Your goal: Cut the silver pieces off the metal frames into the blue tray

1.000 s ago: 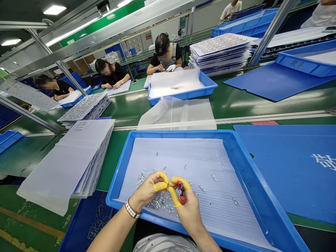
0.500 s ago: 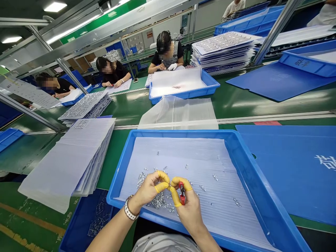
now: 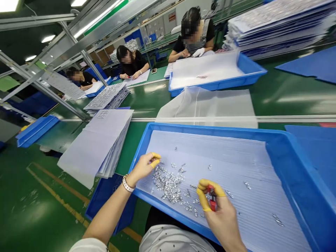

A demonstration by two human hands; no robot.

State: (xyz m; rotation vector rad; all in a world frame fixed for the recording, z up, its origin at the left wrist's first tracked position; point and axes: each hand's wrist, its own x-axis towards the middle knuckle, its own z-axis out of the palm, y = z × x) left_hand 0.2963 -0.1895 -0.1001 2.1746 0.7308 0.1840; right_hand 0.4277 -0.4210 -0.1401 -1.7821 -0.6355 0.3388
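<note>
My left hand [image 3: 144,168], in yellow finger cots, hovers over the left side of a blue tray [image 3: 210,130]. Its thumb and forefinger are pinched close together, and anything between the tips is too small to make out. My right hand [image 3: 220,206], also in yellow finger cots, holds a small red-handled hand tool [image 3: 211,198] against the palm. The thumb and forefinger of that hand nearly meet beside a small shiny metal piece [image 3: 193,186]. A heap of small silvery metal pieces [image 3: 168,183] lies on the white sheet [image 3: 236,154] between my hands, with others scattered rightward.
A stack of white sheets [image 3: 102,140] with a metal frame piece on top stands left of the tray. Beyond lie a translucent sheet [image 3: 210,105] and another blue tray [image 3: 252,75]. Several co-workers sit across the green bench. A metal post [image 3: 93,64] rises at the left.
My hands were together over the heap and have parted, the left going left and the right going right with the red-handled tool. The view has shifted, so the tray appears farther right.
</note>
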